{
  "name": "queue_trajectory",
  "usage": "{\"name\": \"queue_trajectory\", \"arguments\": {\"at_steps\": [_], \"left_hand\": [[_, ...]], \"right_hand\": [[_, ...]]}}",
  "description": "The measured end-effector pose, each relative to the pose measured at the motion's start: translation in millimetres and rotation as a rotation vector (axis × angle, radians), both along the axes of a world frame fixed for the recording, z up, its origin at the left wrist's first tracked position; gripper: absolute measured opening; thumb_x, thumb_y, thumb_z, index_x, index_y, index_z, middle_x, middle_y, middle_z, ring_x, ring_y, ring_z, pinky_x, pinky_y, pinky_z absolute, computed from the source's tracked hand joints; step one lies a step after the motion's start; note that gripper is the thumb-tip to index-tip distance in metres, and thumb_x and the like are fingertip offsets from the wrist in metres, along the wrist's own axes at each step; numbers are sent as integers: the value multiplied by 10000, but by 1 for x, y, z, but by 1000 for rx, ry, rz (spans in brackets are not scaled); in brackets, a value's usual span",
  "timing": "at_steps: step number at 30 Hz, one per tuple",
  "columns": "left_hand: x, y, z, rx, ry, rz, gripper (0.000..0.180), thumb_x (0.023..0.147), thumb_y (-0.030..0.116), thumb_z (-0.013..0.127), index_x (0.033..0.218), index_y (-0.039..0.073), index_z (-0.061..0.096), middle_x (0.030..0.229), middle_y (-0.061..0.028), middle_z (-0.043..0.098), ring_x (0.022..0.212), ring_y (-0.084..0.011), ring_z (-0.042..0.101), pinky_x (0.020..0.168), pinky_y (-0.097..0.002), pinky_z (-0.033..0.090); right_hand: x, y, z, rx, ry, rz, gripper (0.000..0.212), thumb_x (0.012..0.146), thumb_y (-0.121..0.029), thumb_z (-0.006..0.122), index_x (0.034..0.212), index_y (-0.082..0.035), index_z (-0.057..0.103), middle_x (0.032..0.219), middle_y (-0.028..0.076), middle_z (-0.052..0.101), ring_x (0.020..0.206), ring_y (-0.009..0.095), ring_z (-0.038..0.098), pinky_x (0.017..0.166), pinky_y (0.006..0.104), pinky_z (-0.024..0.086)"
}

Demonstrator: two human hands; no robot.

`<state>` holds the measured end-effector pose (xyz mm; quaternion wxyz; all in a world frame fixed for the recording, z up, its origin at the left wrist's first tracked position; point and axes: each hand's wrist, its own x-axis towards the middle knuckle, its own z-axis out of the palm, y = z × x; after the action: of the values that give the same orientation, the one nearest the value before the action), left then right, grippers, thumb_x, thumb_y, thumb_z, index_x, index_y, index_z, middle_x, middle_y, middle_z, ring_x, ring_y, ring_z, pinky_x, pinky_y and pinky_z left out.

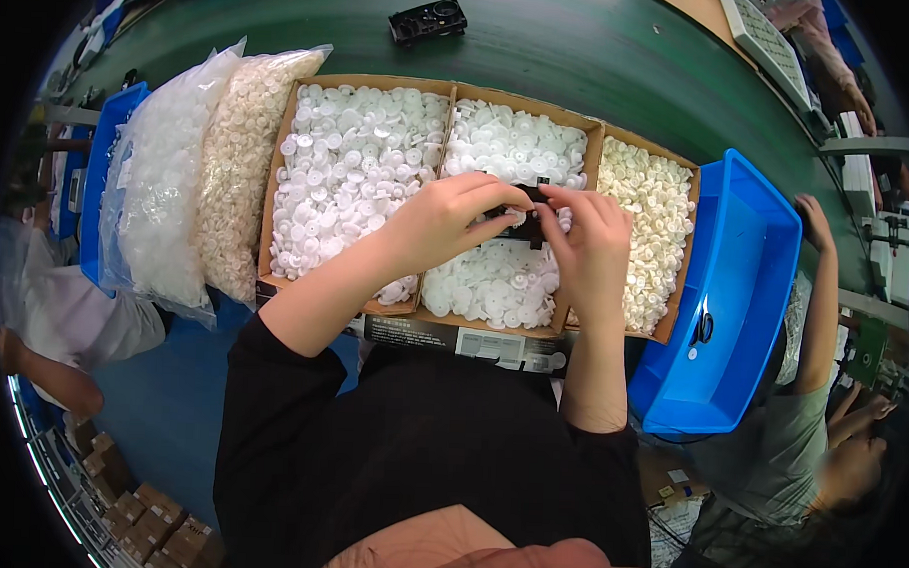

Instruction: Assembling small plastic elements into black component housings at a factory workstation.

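My left hand point(457, 216) and my right hand point(593, 234) meet over a cardboard tray point(445, 133) of small plastic parts. Between them is a black plastic part point(536, 245), partly hidden by my fingers. The thumb and fingers of my right hand grip its right side. My left fingers are pinched together at its left side, where a small white plastic piece point(518, 217) shows at the fingertips. Heaps of white plastic gears point(353, 170) fill the compartments on the left and in the middle. Cream-coloured small parts point(638, 200) lie in the right compartment.
Two clear bags point(168, 174) of white and cream parts lean left of the tray. At the right stands a blue bin point(719, 293) with a small black item inside. Another black part point(428, 22) lies on the green conveyor belt point(553, 47). Other people are at both sides.
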<state>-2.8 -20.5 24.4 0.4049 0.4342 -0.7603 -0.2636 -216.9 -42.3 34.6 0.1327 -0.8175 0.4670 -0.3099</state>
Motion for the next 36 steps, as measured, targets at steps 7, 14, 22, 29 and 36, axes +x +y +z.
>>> {"name": "queue_trajectory", "arguments": {"at_steps": [7, 14, 22, 29, 36], "left_hand": [[-4, -5, -10, -271, -145, 9, 251, 832, 48, 825, 1072, 71, 753, 971, -38, 725, 981, -238, 665, 832, -374, 578], [-3, -6, -12, -351, -258, -16, 248, 826, 25, 820, 1062, 61, 752, 965, -28, 722, 968, -236, 653, 836, -371, 575], [-8, -7, -2, -306, -176, -33, 323, 839, 22, 803, 1146, 69, 714, 1034, -57, 732, 1013, -259, 692, 868, -384, 579], [-14, -8, -6, -282, -215, -68, 400, 816, 7, 807, 1195, 80, 701, 1045, -73, 720, 1011, -264, 699, 875, -386, 587], [-11, -7, -8, -281, -211, -76, 457, 821, 7, 813, 1249, 79, 669, 1053, -76, 723, 1000, -266, 704, 853, -377, 598]], "right_hand": [[-28, 1, 8, 40, -42, -119, 172, 902, -116, 773, 1072, -136, 766, 897, 2, 712, 872, 210, 628, 832, 374, 412], [-38, 5, 12, 46, -57, -190, 157, 898, -110, 774, 1054, -130, 769, 904, 15, 715, 872, 211, 636, 836, 366, 420], [-29, 15, 4, 79, -64, -73, 158, 898, -101, 770, 1054, -127, 762, 917, 20, 715, 864, 217, 640, 823, 369, 421], [-34, 16, 4, 86, -78, -101, 164, 894, -94, 769, 1055, -126, 764, 917, 23, 719, 857, 221, 641, 820, 370, 423], [-42, 15, 7, 83, -73, -131, 153, 899, -104, 766, 1049, -129, 774, 904, 19, 716, 829, 220, 627, 797, 368, 414]]}}
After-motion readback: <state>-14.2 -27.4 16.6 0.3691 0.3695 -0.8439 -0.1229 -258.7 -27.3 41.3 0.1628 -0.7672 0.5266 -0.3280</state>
